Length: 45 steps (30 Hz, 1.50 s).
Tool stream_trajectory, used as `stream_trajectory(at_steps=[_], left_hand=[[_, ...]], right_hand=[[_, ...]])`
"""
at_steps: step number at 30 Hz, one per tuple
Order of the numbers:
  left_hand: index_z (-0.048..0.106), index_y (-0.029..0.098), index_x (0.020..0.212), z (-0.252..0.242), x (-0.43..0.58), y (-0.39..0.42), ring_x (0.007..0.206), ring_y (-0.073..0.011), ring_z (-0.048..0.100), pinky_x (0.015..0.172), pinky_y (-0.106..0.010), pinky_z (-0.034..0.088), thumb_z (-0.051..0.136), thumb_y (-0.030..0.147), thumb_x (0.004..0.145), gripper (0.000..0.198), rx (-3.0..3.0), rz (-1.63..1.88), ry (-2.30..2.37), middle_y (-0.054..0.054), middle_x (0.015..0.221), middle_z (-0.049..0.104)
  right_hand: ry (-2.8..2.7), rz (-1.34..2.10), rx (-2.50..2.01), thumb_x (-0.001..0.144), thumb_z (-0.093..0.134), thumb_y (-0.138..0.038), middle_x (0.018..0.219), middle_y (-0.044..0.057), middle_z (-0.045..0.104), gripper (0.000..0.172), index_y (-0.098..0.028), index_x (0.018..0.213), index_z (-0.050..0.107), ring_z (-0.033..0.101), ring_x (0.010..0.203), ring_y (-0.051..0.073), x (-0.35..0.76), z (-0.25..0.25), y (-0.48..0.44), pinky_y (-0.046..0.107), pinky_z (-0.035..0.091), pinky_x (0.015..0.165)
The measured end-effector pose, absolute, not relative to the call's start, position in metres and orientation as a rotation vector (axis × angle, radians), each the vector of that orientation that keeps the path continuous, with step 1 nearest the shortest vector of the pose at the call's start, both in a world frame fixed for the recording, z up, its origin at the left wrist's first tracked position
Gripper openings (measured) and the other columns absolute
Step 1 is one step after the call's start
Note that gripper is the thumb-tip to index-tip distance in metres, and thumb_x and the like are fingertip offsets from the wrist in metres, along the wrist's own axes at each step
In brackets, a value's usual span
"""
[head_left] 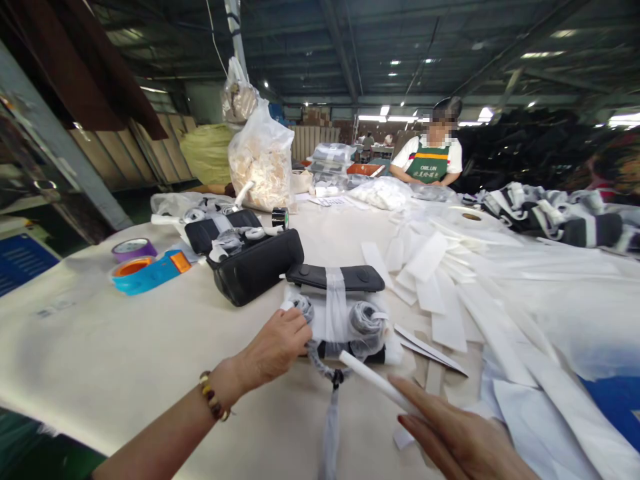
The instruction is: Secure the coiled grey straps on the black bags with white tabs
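Observation:
In front of me lies a black handbag [345, 277] with its flap up, a band of clear plastic across its middle and white sheet under the flap. Two plastic-wrapped coils sit on it; the right coil [367, 319] is in full view. My left hand [277, 347], fingers curled, grips the left coil [303, 307] at its edge. My right hand [450, 427] pinches a narrow strip of white foam [375, 380] between thumb and fingers, pointing toward the bag. A plastic-wrapped strap [330, 427] hangs from the bag's near side toward me.
Another black bag [257, 267] stands to the left, near a blue tape dispenser [150, 277] and a purple tape roll [133, 249]. White foam strips [430, 273] are heaped on the right. Behind, a filled plastic sack [263, 160] stands on the table [100, 347], and a co-worker in a green apron [429, 163] faces me.

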<state>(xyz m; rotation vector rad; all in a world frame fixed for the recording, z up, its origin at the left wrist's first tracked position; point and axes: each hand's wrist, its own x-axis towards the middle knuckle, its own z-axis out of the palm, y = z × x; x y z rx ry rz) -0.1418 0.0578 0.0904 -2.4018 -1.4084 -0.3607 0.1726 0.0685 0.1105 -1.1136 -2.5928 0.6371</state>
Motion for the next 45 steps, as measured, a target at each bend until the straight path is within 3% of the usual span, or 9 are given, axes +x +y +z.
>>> stream_trajectory(at_steps=[5,11,16,27,38,42,45], left_hand=[[0.051,0.014,0.075,0.092,-0.146,0.065,0.077,-0.0206,0.048,0.068,-0.031,0.042,0.066,0.021,0.078,0.017,-2.432,-0.39,-1.448,-0.004,0.077,0.054],[0.053,0.011,0.082,0.088,-0.144,0.063,0.077,-0.0223,0.047,0.07,-0.036,0.045,0.048,0.016,0.088,0.01,-2.423,-0.399,-1.39,-0.007,0.078,0.053],[0.053,0.008,0.085,0.085,-0.143,0.066,0.079,-0.0243,0.048,0.069,-0.039,0.047,0.044,0.015,0.089,0.013,-2.366,-0.45,-1.375,-0.009,0.078,0.053],[0.054,0.009,0.082,0.09,-0.143,0.072,0.076,-0.0225,0.048,0.067,-0.036,0.048,0.045,0.018,0.09,0.015,-2.311,-0.453,-1.358,-0.008,0.075,0.052],[0.056,0.01,0.084,0.087,-0.143,0.075,0.079,-0.021,0.049,0.071,-0.034,0.048,0.043,0.022,0.091,0.019,-2.332,-0.518,-1.39,-0.007,0.077,0.054],[0.056,0.009,0.095,0.08,-0.145,0.065,0.087,-0.0204,0.051,0.081,-0.035,0.048,0.046,0.018,0.09,0.015,-2.318,-0.607,-1.329,-0.009,0.087,0.06],[0.053,0.009,0.11,0.072,-0.147,0.046,0.103,-0.0229,0.049,0.091,-0.041,0.041,0.049,0.015,0.089,0.023,-2.225,-0.593,-1.302,-0.011,0.108,0.061]], right_hand=[[-2.821,0.378,-1.263,0.094,0.035,-0.027,0.081,0.003,0.07,0.032,-0.025,0.122,0.052,0.069,0.066,0.023,0.111,0.109,0.074,0.029,0.045,0.053],[-2.979,0.141,-1.264,0.091,0.04,-0.019,0.073,0.002,0.068,0.019,-0.023,0.093,0.059,0.066,0.059,0.021,0.089,0.126,0.081,0.028,0.022,0.045],[-2.976,0.157,-1.274,0.091,0.04,-0.019,0.065,0.002,0.067,0.02,-0.022,0.081,0.057,0.065,0.057,0.021,0.078,0.133,0.085,0.03,0.015,0.046],[-3.012,0.176,-1.298,0.092,0.037,-0.023,0.061,0.003,0.065,0.022,-0.022,0.079,0.056,0.065,0.058,0.023,0.069,0.133,0.086,0.029,0.014,0.046],[-3.018,0.409,-1.36,0.094,0.033,-0.027,0.071,0.006,0.068,0.03,-0.02,0.082,0.059,0.067,0.068,0.024,0.053,0.124,0.092,0.029,0.025,0.05],[-2.984,0.527,-1.344,0.094,0.034,-0.029,0.078,0.006,0.07,0.03,-0.02,0.085,0.062,0.067,0.072,0.023,0.052,0.115,0.097,0.028,0.031,0.054],[-2.995,0.492,-1.337,0.095,0.033,-0.03,0.076,0.005,0.07,0.032,-0.021,0.083,0.062,0.066,0.069,0.022,0.051,0.112,0.099,0.027,0.032,0.053]])
